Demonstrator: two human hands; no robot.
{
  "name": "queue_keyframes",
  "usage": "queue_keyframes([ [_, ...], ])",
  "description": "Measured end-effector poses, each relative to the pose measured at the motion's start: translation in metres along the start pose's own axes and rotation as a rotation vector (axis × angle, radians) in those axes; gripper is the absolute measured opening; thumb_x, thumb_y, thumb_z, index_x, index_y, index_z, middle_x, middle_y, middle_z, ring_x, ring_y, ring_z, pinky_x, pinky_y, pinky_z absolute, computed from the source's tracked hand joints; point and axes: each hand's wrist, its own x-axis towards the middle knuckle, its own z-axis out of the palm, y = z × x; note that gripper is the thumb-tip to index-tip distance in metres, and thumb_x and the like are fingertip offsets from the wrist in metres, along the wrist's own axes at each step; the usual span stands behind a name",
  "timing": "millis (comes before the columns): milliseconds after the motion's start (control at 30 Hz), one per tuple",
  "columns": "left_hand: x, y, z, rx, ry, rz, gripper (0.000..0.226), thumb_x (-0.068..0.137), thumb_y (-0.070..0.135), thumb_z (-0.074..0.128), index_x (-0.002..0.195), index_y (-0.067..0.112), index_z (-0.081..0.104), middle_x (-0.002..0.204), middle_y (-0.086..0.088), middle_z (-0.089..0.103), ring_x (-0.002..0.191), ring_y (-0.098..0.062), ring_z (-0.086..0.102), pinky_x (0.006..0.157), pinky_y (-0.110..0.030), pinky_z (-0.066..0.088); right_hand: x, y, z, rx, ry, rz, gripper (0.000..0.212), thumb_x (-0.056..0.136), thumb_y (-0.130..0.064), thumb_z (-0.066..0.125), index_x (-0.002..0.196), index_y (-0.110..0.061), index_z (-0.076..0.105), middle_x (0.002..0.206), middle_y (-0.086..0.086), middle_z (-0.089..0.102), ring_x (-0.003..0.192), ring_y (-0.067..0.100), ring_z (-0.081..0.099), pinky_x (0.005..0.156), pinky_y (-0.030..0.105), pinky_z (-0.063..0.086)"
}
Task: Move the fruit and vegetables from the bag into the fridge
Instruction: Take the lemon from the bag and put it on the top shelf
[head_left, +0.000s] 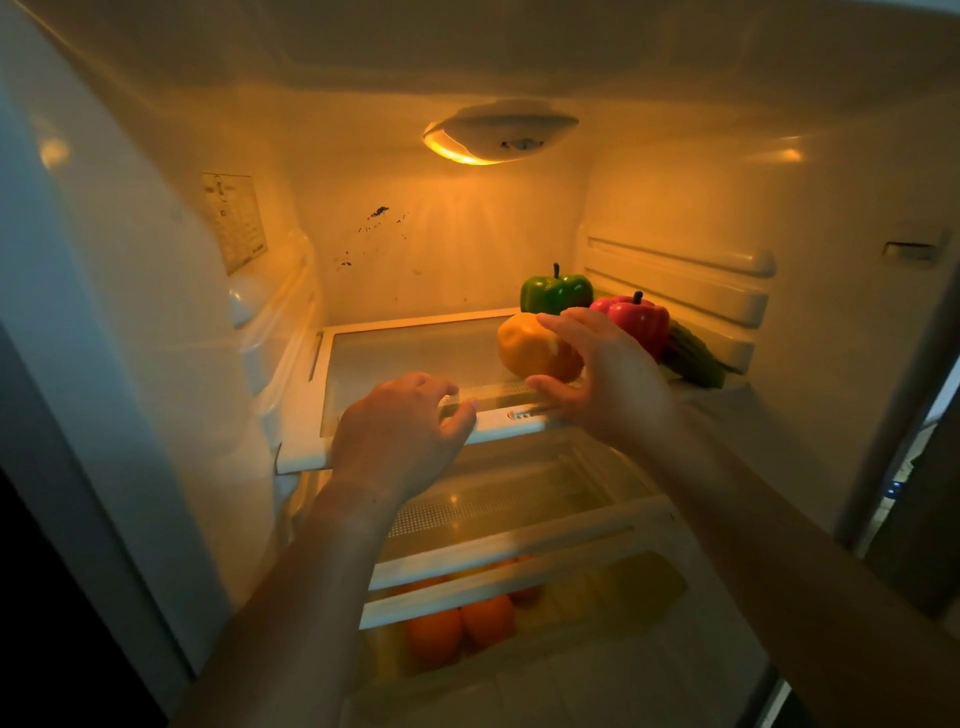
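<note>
A yellow-orange bell pepper (530, 348) sits on the upper glass shelf (405, 353) of the open fridge. My right hand (608, 374) holds it from the right, fingers over its top and thumb under its front. Behind it stand a green bell pepper (553, 291) and a red bell pepper (641, 319). A dark green vegetable (693, 358) lies at the shelf's right end. My left hand (400, 426) hovers at the shelf's front edge with fingers loosely curled and holds nothing. The bag is out of view.
A second glass shelf (498, 504) lies below. Under it, the crisper drawer (519, 587) holds several oranges (460, 629) and pale yellow produce. A lamp (498, 135) glows on the back wall. The fridge walls close in on the left and right.
</note>
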Motion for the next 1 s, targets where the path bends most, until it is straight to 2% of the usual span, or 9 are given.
queue_keyframes([
  [167, 0.001, -0.002, 0.0, 0.017, 0.016, 0.024, 0.043, 0.091, 0.055, 0.035, 0.117, 0.031, 0.06, 0.117, 0.009, 0.06, 0.1, -0.013, 0.054, 0.069, -0.028, 0.039, -0.035, 0.002, -0.009, 0.196, 0.143, 0.012, 0.056, 0.076, -0.032, 0.073, 0.127, -0.023, 0.052, 0.126, -0.004, 0.054, 0.11, 0.004, 0.046, 0.086, 0.015, 0.039],
  [267, 0.001, -0.003, 0.001, 0.051, 0.025, 0.046, 0.045, 0.09, 0.058, 0.034, 0.115, 0.032, 0.06, 0.116, 0.01, 0.06, 0.099, -0.012, 0.054, 0.068, -0.028, 0.038, -0.056, 0.009, -0.003, 0.223, 0.094, 0.015, 0.054, 0.075, -0.03, 0.075, 0.125, -0.019, 0.056, 0.126, 0.0, 0.055, 0.114, 0.011, 0.051, 0.091, 0.025, 0.047],
  [433, -0.003, -0.007, 0.0, 0.086, -0.012, 0.101, 0.056, 0.087, 0.066, 0.025, 0.12, 0.032, 0.055, 0.122, 0.01, 0.058, 0.106, -0.013, 0.053, 0.073, -0.029, 0.041, -0.064, 0.015, 0.001, 0.192, 0.023, -0.027, 0.046, 0.075, -0.027, 0.075, 0.118, -0.019, 0.06, 0.123, 0.001, 0.056, 0.116, 0.016, 0.048, 0.096, 0.033, 0.044],
  [633, -0.011, -0.007, 0.004, 0.118, 0.036, 0.101, 0.06, 0.085, 0.063, 0.02, 0.119, 0.03, 0.056, 0.115, 0.007, 0.061, 0.098, -0.012, 0.055, 0.071, -0.029, 0.044, -0.072, 0.022, 0.009, 0.138, -0.001, -0.106, 0.057, 0.071, -0.034, 0.075, 0.122, -0.019, 0.054, 0.126, 0.003, 0.053, 0.118, 0.017, 0.044, 0.097, 0.024, 0.033],
  [767, -0.027, -0.006, 0.001, 0.152, 0.086, 0.184, 0.06, 0.088, 0.056, 0.024, 0.118, 0.02, 0.06, 0.114, -0.001, 0.065, 0.097, -0.021, 0.061, 0.077, -0.035, 0.049, -0.081, 0.027, 0.009, 0.202, 0.013, -0.123, 0.056, 0.075, -0.041, 0.065, 0.125, -0.02, 0.052, 0.132, 0.001, 0.05, 0.126, 0.014, 0.039, 0.105, 0.023, 0.028],
  [867, -0.043, -0.007, -0.006, 0.089, 0.055, 0.23, 0.06, 0.087, 0.056, 0.03, 0.123, 0.017, 0.056, 0.12, -0.003, 0.063, 0.106, -0.022, 0.059, 0.088, -0.04, 0.047, -0.094, 0.024, 0.002, 0.243, 0.024, -0.112, 0.057, 0.076, -0.039, 0.065, 0.127, -0.018, 0.052, 0.135, 0.002, 0.049, 0.129, 0.016, 0.039, 0.109, 0.027, 0.028],
  [1000, -0.081, -0.004, -0.02, -0.096, 0.065, 0.265, 0.054, 0.086, 0.054, 0.035, 0.122, 0.021, 0.058, 0.126, 0.0, 0.058, 0.116, -0.009, 0.049, 0.094, -0.03, 0.039, -0.124, 0.009, -0.022, 0.299, -0.041, -0.102, 0.056, 0.074, -0.033, 0.067, 0.127, -0.021, 0.053, 0.132, -0.002, 0.052, 0.124, 0.008, 0.043, 0.103, 0.022, 0.033],
])
